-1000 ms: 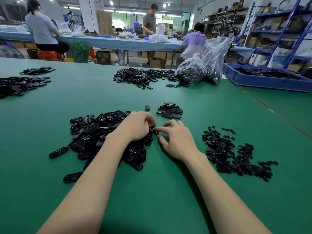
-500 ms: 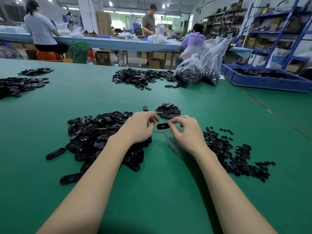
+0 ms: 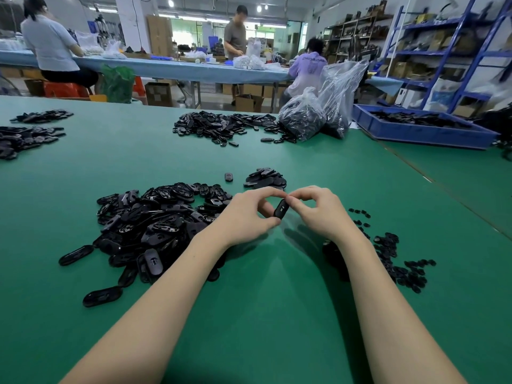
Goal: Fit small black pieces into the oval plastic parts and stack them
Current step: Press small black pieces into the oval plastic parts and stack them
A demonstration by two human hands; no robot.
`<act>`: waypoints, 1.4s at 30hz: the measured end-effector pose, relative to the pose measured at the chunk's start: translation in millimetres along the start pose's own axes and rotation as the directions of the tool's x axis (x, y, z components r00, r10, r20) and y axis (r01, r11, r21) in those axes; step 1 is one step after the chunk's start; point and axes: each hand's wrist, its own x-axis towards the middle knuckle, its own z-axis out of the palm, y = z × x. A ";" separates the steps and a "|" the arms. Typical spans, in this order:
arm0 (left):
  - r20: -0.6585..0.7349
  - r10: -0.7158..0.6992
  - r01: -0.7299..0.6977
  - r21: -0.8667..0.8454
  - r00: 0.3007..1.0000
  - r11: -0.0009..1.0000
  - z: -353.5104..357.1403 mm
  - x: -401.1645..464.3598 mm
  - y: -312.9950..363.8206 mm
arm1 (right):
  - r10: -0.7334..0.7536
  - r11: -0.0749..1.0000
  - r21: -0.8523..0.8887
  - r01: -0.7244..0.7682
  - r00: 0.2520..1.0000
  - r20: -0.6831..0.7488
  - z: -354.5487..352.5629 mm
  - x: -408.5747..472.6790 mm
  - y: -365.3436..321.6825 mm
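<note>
A: What are your 2 hands doing above the green table [image 3: 277,314]?

B: Your left hand [image 3: 245,214] and right hand [image 3: 318,212] meet in mid-air over the table, each pinching 1 oval plastic part [image 3: 281,208] between thumb and fingertips. The part is tilted, its upper end toward your right hand, and 2 small pale slots show on its face.

A: Where is the rest of the work?

B: The big heap of oval parts [image 3: 155,225] lies on the table to your left, partly under your left forearm, with a few strays at its near edge. The scatter of small black pieces [image 3: 393,256] lies to your right, just beyond your right forearm. A small stack of finished ovals [image 3: 266,178] sits just past your hands, and 1 lone oval [image 3: 228,177] lies beside it, apart.

A: And farther off?

B: More black heaps lie along the far edge of the table, 2 clear plastic bags [image 3: 318,115] stand near a blue tray [image 3: 421,128], and 3 people work at a long blue bench [image 3: 166,67] behind.
</note>
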 end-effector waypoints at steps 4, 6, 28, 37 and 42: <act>-0.006 -0.066 0.065 -0.070 0.998 0.995 2.6 0.1 -1.3 | 0.060 0.998 -0.024 -0.061 0.996 -0.062 -8.3 0.6 5.5; -0.016 -0.101 0.100 -0.077 0.995 0.992 2.5 0.2 -1.6 | 0.093 0.988 -0.112 -0.103 0.992 -0.091 -15.5 0.8 11.5; -0.008 -0.183 0.178 -0.205 0.983 0.962 16.3 -1.9 5.0 | 0.331 0.873 -0.342 -0.348 0.937 -0.109 -27.6 -6.1 25.6; -0.094 -0.190 0.171 -0.181 0.977 0.969 18.6 -1.0 0.8 | 0.153 0.970 0.201 -0.138 0.986 -0.061 -18.3 -2.8 9.1; -0.154 -0.139 0.112 -0.170 0.978 0.979 19.5 0.2 -0.2 | 0.097 0.913 0.382 -0.145 0.985 0.143 -13.9 -7.2 -5.8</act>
